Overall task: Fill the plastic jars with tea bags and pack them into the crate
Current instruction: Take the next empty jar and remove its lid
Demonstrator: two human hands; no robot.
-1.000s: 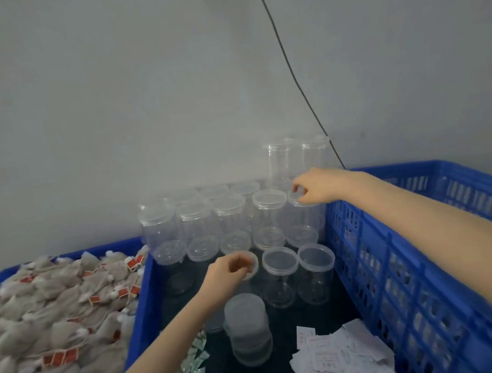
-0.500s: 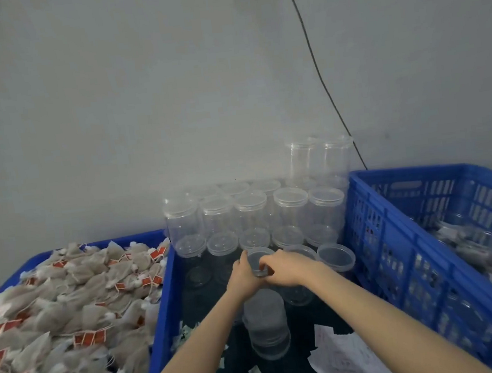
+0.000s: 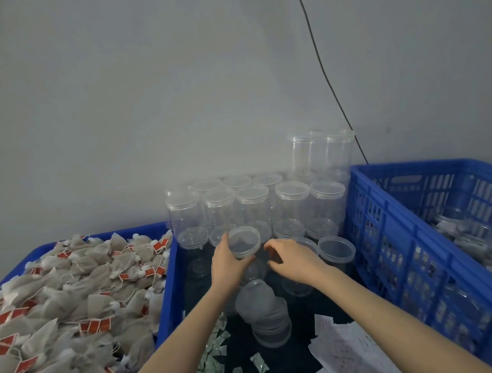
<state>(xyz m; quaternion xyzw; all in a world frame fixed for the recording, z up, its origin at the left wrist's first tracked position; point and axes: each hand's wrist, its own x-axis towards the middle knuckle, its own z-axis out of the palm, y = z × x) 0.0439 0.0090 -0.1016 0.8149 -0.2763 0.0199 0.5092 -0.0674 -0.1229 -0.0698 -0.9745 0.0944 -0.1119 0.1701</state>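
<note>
My left hand (image 3: 228, 267) grips a clear plastic jar (image 3: 244, 241) with its lid on, tilted toward me above the rows of jars. My right hand (image 3: 292, 259) hovers just right of it with fingers curled, holding nothing that I can see. Several empty lidded jars (image 3: 293, 199) stand in rows against the wall, two taller stacked ones (image 3: 323, 151) at the back right. A heap of tea bags (image 3: 57, 309) with red tags fills the blue tray on the left. The blue crate (image 3: 412, 248) stands on the right.
A stack of loose lids (image 3: 267, 314) lies below my hands on the dark surface. Small silver sachets (image 3: 221, 371) and white paper slips (image 3: 347, 355) are scattered in front. A black cable (image 3: 321, 66) runs down the grey wall.
My right hand came back from the far right jar to the middle. The left hand has lifted a jar out of the row and tilted it. The camera turned left.
</note>
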